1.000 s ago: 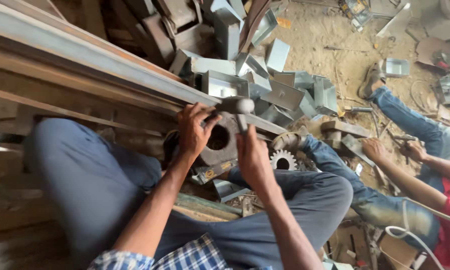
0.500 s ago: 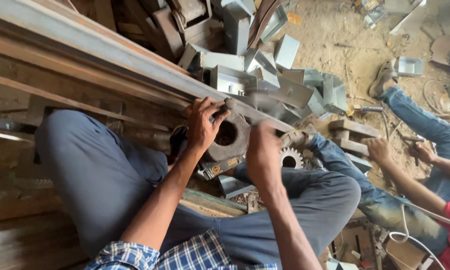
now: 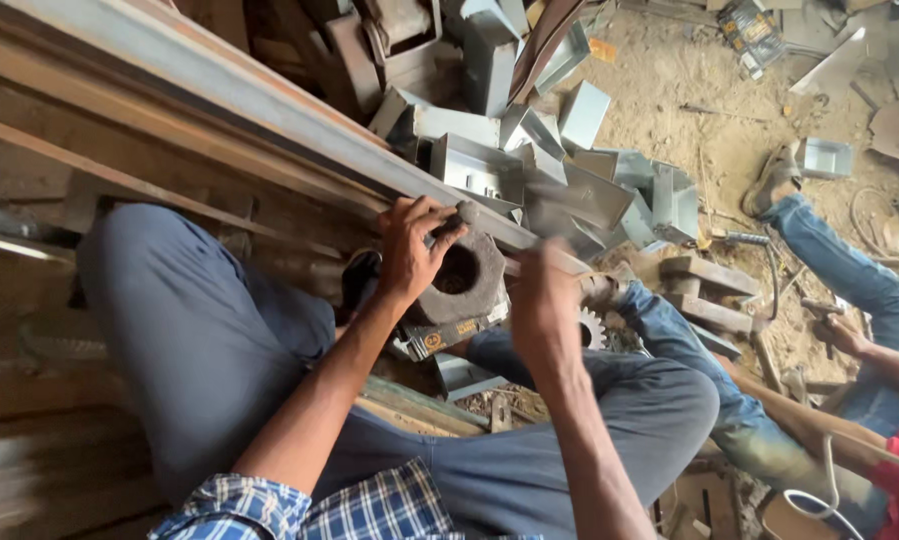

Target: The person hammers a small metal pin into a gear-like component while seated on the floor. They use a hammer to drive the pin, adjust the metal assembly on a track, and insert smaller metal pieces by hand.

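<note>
Head view: the dark metal block, bored through with a round hole, sits between the person's knees against the edge of the long steel beam. It looks heavy, rigid and rough, best gripped across its outer rim. The left hand closes over that rim, fingers curled tight. The right hand is motion-blurred; it appears fisted, though I cannot tell around what.

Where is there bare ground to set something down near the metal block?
Open sandy ground lies past the grey sheet-metal pieces, toward the small tray. Around the round metal block under the left hand it is crowded: beams, gear, legs.
</note>
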